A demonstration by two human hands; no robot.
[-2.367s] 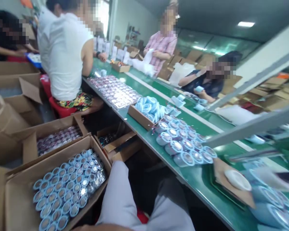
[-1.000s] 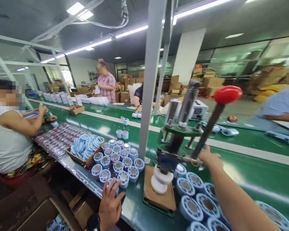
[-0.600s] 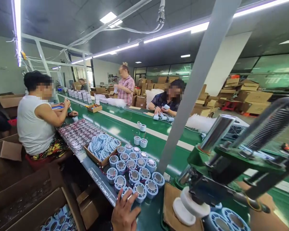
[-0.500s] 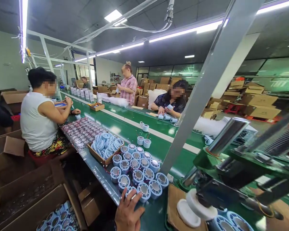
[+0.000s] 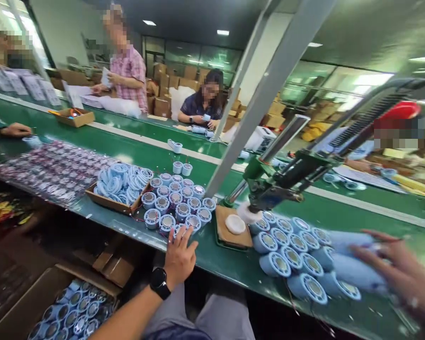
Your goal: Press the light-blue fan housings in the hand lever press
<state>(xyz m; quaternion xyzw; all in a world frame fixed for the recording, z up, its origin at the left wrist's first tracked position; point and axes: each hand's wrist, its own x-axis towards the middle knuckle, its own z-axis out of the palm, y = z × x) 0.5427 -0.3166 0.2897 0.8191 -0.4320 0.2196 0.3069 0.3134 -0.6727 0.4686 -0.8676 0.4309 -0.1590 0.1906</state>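
My left hand [image 5: 180, 252], with a black watch on its wrist, rests at the front of a group of light-blue round parts with silver discs [image 5: 182, 211]. Its fingers are spread, the tips on a front part. On the right, my right hand [image 5: 386, 259] is blurred by motion beside light-blue cylindrical parts [image 5: 357, 271]; whether it grips one cannot be made out. More blue parts with discs [image 5: 292, 257] stand to its left. Between the two groups a green press [image 5: 269, 184] stands over a brown pad [image 5: 222, 225] with a white round piece [image 5: 235, 224].
A carton of blue rings [image 5: 122, 186] and rows of small parts [image 5: 56, 170] lie left on the green bench. A slanted grey post [image 5: 255, 104] rises beside the press. Several people work around the bench. A box of blue parts [image 5: 74, 309] stands below left.
The view has swung right and down. My right hand and the blue parts near it have come into fuller view. My left hand remains at the front of the left group.
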